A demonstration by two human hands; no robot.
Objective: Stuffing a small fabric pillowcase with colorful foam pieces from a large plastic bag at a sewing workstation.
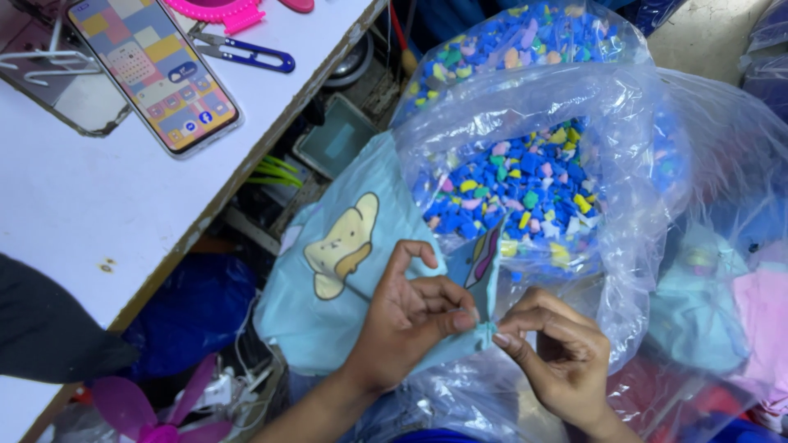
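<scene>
Overhead, head view only. Left hand (410,316) and right hand (558,357) met low in the frame, both pinching one corner of a light blue cloth cover (345,279). Left grip closed: thumb and forefinger tips pressed on the fabric edge, other fingers curled behind. Right grip closed too, fingertips (502,338) nipping the same corner from the other side, just touching the left thumb. Cover hung slack to the left of the hands, printed with a pale yellow cartoon figure (341,246); a second printed patch showed on the flap raised between the hands.

Just behind the cover stood a clear plastic bag (640,164), mouth open, filled with small foam bits (525,184), mostly blue with some yellow, pink and green. A second bag of the same bits (525,37) sat beyond it.

White surface (98,197) upper left carried a phone (152,70) with lit screen, blue-handled snips (246,51) and a pink round object (217,10). Below the surface edge, a pink fan blade (156,410) and tangled cables, detail unclear.
</scene>
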